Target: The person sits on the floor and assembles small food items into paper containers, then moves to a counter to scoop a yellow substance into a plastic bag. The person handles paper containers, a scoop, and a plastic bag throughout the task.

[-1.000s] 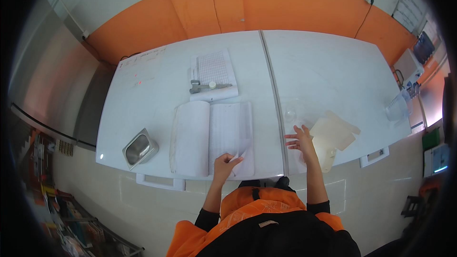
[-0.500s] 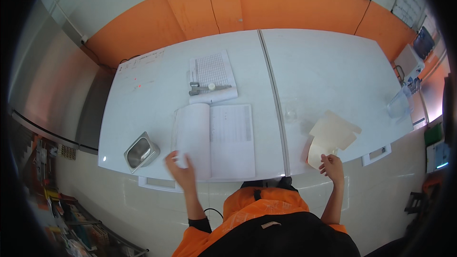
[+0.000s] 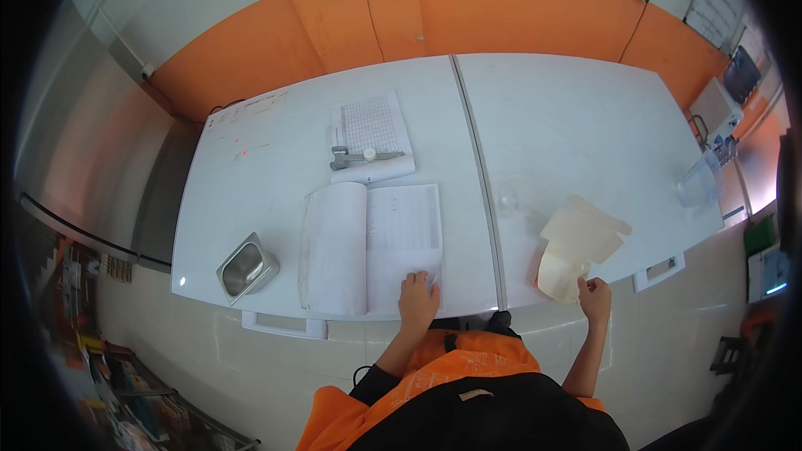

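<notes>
Pressing flat on the open book at the bench's near edge, the left hand steadies it; the right hand pinches the tan paper.

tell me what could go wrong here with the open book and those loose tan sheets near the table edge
The tan sheets hang partly over the front edge of the table, where the right hand touches only their corner; a tug could slide the stack off.

The left hand presses the lower corner of the open book, which also lies close to the edge, so a push could crease the page or shift it.

The small clear cup beside the sheets could be knocked over.
</notes>
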